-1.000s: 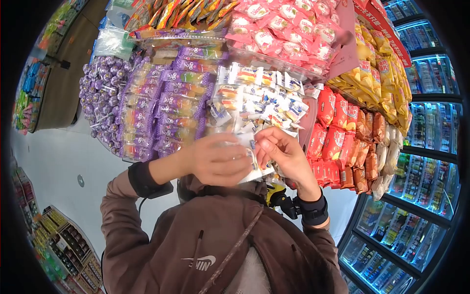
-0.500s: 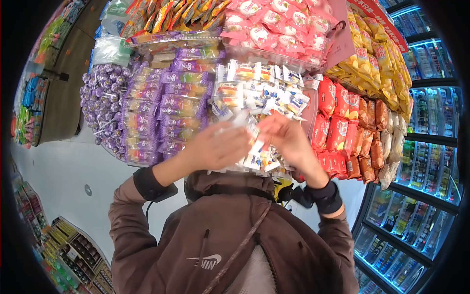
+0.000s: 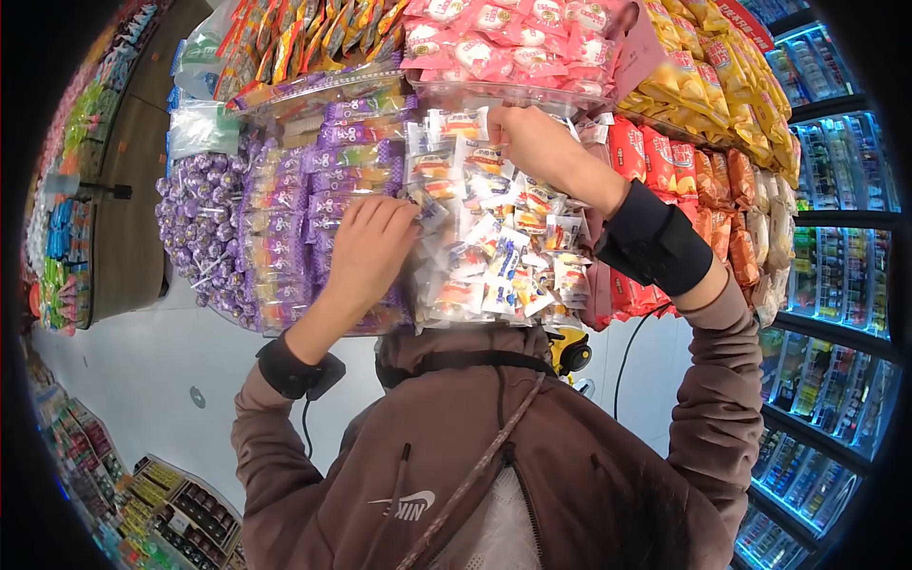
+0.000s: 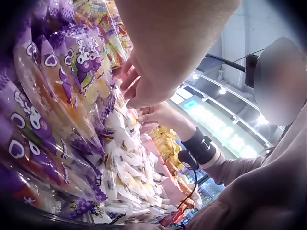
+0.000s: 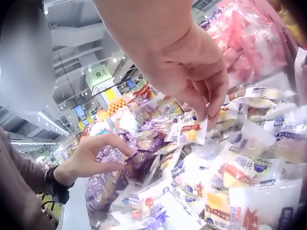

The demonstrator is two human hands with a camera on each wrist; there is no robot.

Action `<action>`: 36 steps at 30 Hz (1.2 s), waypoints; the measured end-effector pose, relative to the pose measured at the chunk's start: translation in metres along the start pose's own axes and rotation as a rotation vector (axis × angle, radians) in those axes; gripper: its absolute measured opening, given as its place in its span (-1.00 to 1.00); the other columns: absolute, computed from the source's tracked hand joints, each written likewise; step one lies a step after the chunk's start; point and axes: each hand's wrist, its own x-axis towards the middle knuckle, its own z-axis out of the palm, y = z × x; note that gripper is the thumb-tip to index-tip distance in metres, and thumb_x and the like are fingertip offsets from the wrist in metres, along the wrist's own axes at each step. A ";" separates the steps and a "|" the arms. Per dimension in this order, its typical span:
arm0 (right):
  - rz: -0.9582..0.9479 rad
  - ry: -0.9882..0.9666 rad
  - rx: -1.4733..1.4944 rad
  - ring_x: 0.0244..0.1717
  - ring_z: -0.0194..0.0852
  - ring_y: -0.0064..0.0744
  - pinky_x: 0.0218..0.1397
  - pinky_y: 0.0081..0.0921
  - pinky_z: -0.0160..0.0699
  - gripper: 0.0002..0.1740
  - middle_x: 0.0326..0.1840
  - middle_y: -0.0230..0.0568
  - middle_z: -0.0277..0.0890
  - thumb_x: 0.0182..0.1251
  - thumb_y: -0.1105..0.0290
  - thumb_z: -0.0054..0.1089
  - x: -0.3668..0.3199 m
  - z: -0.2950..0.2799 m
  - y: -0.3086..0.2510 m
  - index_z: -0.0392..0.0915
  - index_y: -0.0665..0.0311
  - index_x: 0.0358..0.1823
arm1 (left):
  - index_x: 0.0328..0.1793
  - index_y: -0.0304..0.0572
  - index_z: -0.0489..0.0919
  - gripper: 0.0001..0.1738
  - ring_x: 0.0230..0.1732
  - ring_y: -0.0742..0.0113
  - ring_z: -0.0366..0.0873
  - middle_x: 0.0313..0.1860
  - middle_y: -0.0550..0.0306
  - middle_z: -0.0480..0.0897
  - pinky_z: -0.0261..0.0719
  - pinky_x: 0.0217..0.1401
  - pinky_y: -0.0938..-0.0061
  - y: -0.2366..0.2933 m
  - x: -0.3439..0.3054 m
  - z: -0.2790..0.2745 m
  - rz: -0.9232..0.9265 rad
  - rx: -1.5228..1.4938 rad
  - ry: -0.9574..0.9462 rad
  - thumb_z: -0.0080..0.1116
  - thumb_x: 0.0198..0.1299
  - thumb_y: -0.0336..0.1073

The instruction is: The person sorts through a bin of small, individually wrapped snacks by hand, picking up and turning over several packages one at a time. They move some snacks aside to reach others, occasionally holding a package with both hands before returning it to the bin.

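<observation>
White-wrapped snack packets [image 3: 508, 256] lie heaped in the middle of the display. At the far edge of this heap, my right hand [image 3: 551, 152] pinches one white packet [image 5: 193, 130] between thumb and fingers, its printed side showing in the right wrist view. My left hand [image 3: 366, 252] hovers over the border between the heap and the purple jelly packs [image 3: 275, 223]. Its fingers bend loosely, fingertips close to a white packet. In the right wrist view, a gap shows between the left thumb and index finger [image 5: 112, 140], with purple wrapping visible behind.
Pink bags [image 3: 494, 47] sit behind a clear divider at the back. Red packets [image 3: 627, 147] and yellow bags [image 3: 722, 85] stand to the right, purple lollipops [image 3: 201, 214] to the left. Lit drink fridges [image 3: 836, 247] line the right side.
My hands, close together over the near part of the heap before, have parted. The right one reached to the heap's far edge; the left shifted left towards the purple packs.
</observation>
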 end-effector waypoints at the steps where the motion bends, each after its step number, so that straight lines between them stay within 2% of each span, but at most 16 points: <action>1: -0.009 0.015 -0.022 -0.27 0.51 -0.04 -0.25 -0.24 0.43 -0.81 -0.38 -0.05 0.51 -0.07 0.59 0.13 0.001 0.003 0.002 0.43 0.35 -0.34 | -0.16 -0.20 0.47 -0.74 -0.09 0.19 0.43 -0.23 0.14 0.51 0.34 0.04 0.31 0.000 0.000 0.000 0.000 -0.002 -0.004 0.14 -0.04 -0.40; 4: 0.054 -0.014 -0.016 -0.26 0.51 -0.03 -0.24 -0.23 0.44 -0.83 -0.37 -0.04 0.52 -0.07 0.59 0.10 0.004 0.005 0.009 0.43 0.34 -0.36 | -0.16 -0.20 0.47 -0.74 -0.09 0.19 0.43 -0.22 0.13 0.51 0.33 0.03 0.31 -0.001 -0.002 0.000 -0.002 -0.010 -0.019 0.14 -0.03 -0.40; 10: 0.055 0.006 -0.095 -0.24 0.51 -0.02 -0.22 -0.22 0.44 -0.87 -0.40 -0.06 0.52 -0.03 0.53 0.09 0.001 0.011 0.010 0.44 0.30 -0.38 | -0.18 -0.18 0.50 -0.75 -0.12 0.19 0.46 -0.24 0.14 0.53 0.37 -0.04 0.34 0.001 -0.001 0.001 -0.006 -0.014 -0.004 0.20 -0.04 -0.39; 13: 0.018 0.121 -0.337 -0.28 0.52 -0.02 -0.26 -0.19 0.43 -0.87 -0.40 -0.07 0.53 -0.02 0.48 0.13 -0.004 0.023 0.009 0.45 0.29 -0.38 | -0.17 -0.18 0.50 -0.75 -0.11 0.19 0.46 -0.24 0.14 0.53 0.37 -0.05 0.35 0.002 -0.001 0.001 -0.006 -0.019 -0.006 0.20 -0.04 -0.40; 16: -0.094 0.207 -0.283 -0.36 0.51 -0.02 -0.33 -0.23 0.44 -0.85 -0.45 -0.04 0.51 -0.03 0.45 0.17 -0.008 0.021 0.017 0.44 0.33 -0.41 | -0.17 -0.18 0.49 -0.74 -0.11 0.19 0.45 -0.24 0.14 0.52 0.36 -0.04 0.34 0.003 0.000 0.000 -0.007 -0.034 -0.013 0.18 -0.04 -0.40; 19: 0.027 0.217 -0.157 -0.42 0.53 -0.10 -0.38 -0.31 0.45 -0.86 -0.52 -0.04 0.50 -0.05 0.48 0.19 -0.005 -0.029 0.019 0.46 0.38 -0.45 | -0.15 -0.18 0.48 -0.74 -0.09 0.19 0.43 -0.23 0.14 0.50 0.34 0.00 0.31 0.003 -0.001 -0.001 -0.006 -0.037 -0.024 0.14 -0.03 -0.39; 22: 0.038 0.179 -0.026 -0.44 0.54 -0.20 -0.38 -0.38 0.46 -0.88 -0.55 -0.06 0.50 -0.08 0.51 0.19 -0.018 -0.054 0.036 0.48 0.40 -0.49 | -0.15 -0.18 0.48 -0.74 -0.09 0.20 0.43 -0.24 0.14 0.50 0.34 -0.01 0.31 0.002 0.000 0.000 0.001 -0.035 -0.026 0.14 -0.03 -0.40; 23: 0.146 0.063 0.000 -0.43 0.55 -0.26 -0.35 -0.40 0.47 -0.88 -0.53 -0.11 0.53 -0.09 0.53 0.19 -0.023 -0.057 0.034 0.51 0.41 -0.47 | -0.15 -0.17 0.48 -0.74 -0.09 0.20 0.43 -0.24 0.14 0.50 0.34 -0.01 0.31 0.004 0.001 0.001 0.002 -0.035 -0.029 0.14 -0.03 -0.40; 26: 0.050 -0.009 -0.036 -0.40 0.56 -0.25 -0.31 -0.43 0.49 -0.87 -0.49 -0.11 0.55 -0.08 0.54 0.17 -0.031 -0.027 0.052 0.54 0.40 -0.42 | -0.15 -0.17 0.48 -0.74 -0.10 0.20 0.43 -0.24 0.15 0.50 0.34 -0.02 0.32 0.008 0.004 0.004 0.021 -0.039 -0.034 0.14 -0.03 -0.41; 27: 0.031 -0.044 -0.041 -0.34 0.56 -0.19 -0.21 -0.40 0.50 -0.80 -0.40 -0.06 0.56 -0.06 0.54 0.17 -0.028 -0.016 0.056 0.56 0.35 -0.32 | -0.15 -0.17 0.48 -0.74 -0.10 0.20 0.43 -0.24 0.15 0.50 0.34 -0.02 0.32 0.009 0.004 0.004 0.028 -0.039 -0.037 0.14 -0.04 -0.41; 30: -0.055 -0.034 -0.090 -0.23 0.52 -0.02 -0.14 -0.23 0.48 -0.79 -0.37 0.01 0.54 -0.08 0.48 0.16 -0.029 0.004 0.050 0.56 0.30 -0.33 | -0.18 -0.16 0.50 -0.74 -0.13 0.19 0.46 -0.26 0.17 0.52 0.37 -0.08 0.34 0.014 0.008 0.003 0.046 -0.057 -0.008 0.21 -0.07 -0.42; 31: -0.114 -0.024 -0.203 -0.24 0.53 0.01 -0.15 -0.21 0.49 -0.78 -0.36 0.02 0.54 -0.05 0.49 0.13 -0.027 0.007 0.047 0.54 0.32 -0.30 | -0.18 -0.16 0.50 -0.74 -0.13 0.19 0.46 -0.26 0.16 0.52 0.37 -0.08 0.34 0.015 0.009 0.002 0.047 -0.061 -0.006 0.21 -0.07 -0.42; 36: -0.088 0.003 -0.277 -0.25 0.53 0.02 -0.18 -0.20 0.50 -0.86 -0.38 0.07 0.53 -0.02 0.55 0.05 -0.023 0.010 0.036 0.52 0.36 -0.38 | -0.18 -0.16 0.50 -0.74 -0.13 0.19 0.46 -0.26 0.16 0.52 0.37 -0.08 0.34 0.019 0.012 -0.001 0.035 -0.080 -0.004 0.21 -0.07 -0.43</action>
